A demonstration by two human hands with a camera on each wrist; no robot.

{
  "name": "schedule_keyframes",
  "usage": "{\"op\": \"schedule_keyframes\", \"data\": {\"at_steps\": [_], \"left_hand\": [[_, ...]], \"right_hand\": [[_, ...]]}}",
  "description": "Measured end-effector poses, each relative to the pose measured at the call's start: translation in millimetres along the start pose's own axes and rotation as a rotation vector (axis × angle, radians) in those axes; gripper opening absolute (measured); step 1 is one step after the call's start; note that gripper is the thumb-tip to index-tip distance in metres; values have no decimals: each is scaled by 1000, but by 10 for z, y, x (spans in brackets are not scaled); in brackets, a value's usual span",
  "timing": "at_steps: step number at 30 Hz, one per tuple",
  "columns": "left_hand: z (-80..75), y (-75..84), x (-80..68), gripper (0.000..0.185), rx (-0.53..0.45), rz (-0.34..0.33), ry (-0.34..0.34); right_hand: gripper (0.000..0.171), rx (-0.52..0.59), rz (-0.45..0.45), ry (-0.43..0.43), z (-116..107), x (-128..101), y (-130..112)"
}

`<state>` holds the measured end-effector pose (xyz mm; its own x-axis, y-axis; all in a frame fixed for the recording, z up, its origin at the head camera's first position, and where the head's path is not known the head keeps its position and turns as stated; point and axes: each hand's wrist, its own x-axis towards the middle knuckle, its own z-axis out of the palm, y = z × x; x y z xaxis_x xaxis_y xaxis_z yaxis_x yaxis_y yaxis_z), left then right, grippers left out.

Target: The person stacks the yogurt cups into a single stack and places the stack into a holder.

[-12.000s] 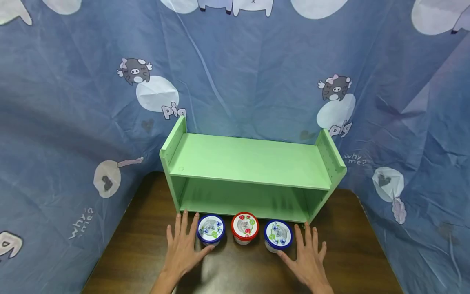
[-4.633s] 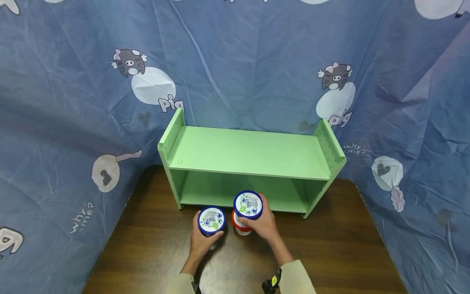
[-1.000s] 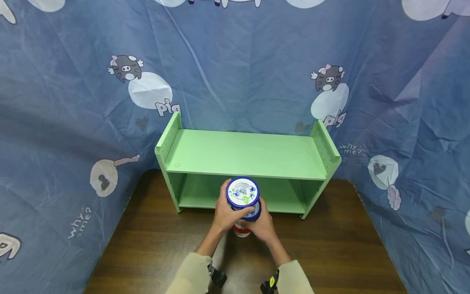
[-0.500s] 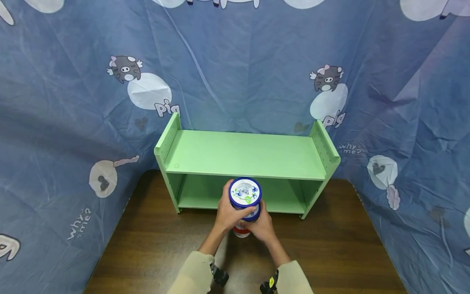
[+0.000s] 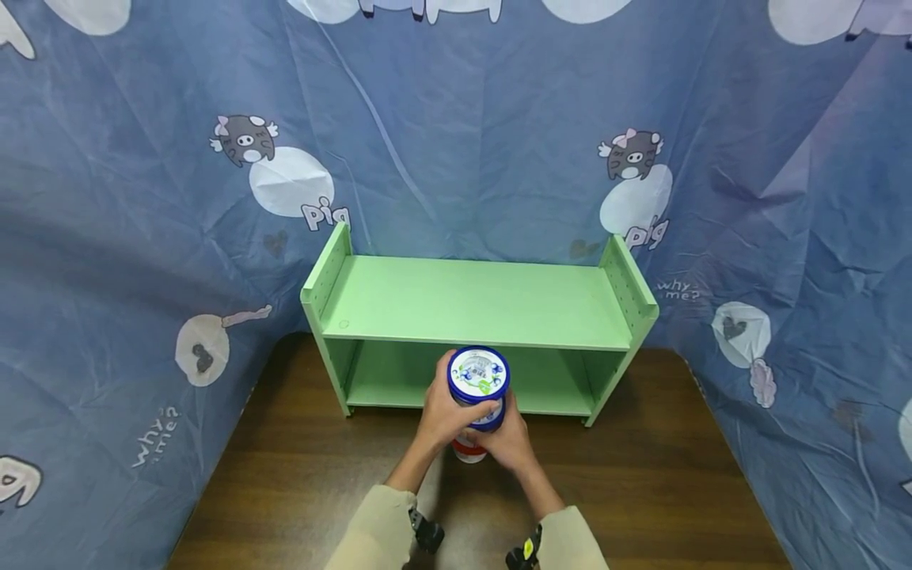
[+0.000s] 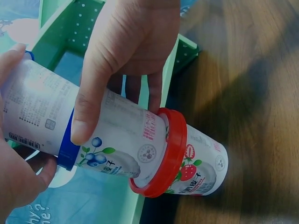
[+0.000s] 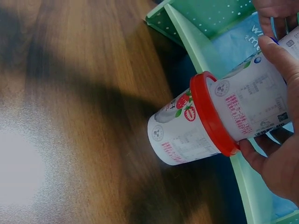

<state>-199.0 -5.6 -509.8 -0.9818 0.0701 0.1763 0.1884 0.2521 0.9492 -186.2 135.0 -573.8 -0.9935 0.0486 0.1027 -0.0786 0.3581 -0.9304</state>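
Three plastic food tubs stand in one column in front of the shelf. At the bottom, on the table, is a red-lidded strawberry tub [image 7: 177,133]. A blue-lidded blueberry tub [image 6: 124,133] rests on its red lid, and my right hand [image 5: 509,437] grips this middle tub, thumb across its side. On top is a second blueberry tub [image 6: 39,100] with a blue-rimmed white lid [image 5: 479,374]. My left hand [image 5: 439,412] wraps round this top tub, its base right at the middle tub's lid. From the head view, the hands hide most of the lower tubs.
A light green two-tier shelf [image 5: 470,301] stands just behind the tubs, its lower board partly behind the hands. The brown wooden table [image 5: 299,475] extends to both sides. A blue patterned cloth [image 5: 456,142] hangs behind and around it.
Tubs first stood in a row; the right hand brought one blueberry tub onto the strawberry tub, then the left hand brought the other on top. Lately the top tub shifted slightly right.
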Motion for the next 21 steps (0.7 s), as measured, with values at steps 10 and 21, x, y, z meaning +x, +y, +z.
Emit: {"op": "schedule_keyframes", "data": {"at_steps": [10,21], "left_hand": [[-2,-2,-5,103,7,-2,-3],[-31,31,-19,107,32,-39,-30]], "right_hand": [[106,-17,12,-75,-108,-15,-22],[107,-61,44,-92,-396,-70,-111]]}}
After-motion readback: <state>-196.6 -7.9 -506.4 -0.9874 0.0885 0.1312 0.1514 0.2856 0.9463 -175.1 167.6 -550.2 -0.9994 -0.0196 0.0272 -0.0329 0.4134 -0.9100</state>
